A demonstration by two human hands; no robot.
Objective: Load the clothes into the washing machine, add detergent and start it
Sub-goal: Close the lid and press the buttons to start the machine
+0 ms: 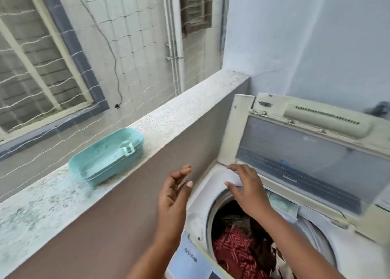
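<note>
Balcony ledge [168, 118] holds a teal box [107, 154]; washer [202, 196] (lid up) has clothes [238, 251], my left hand [173, 196] and right hand [247, 190] both loose, empty.

Two bare arms come up from the bottom of the picture, and no sleeve shows on either one. The left hand [173, 198] has no ring, no watch and no glove on it, and its thumb has a short, pale nail. The right hand [247, 190] is bare too, with no band at the wrist, and its nails cannot be seen well because the hand is a bit blurry.
</note>
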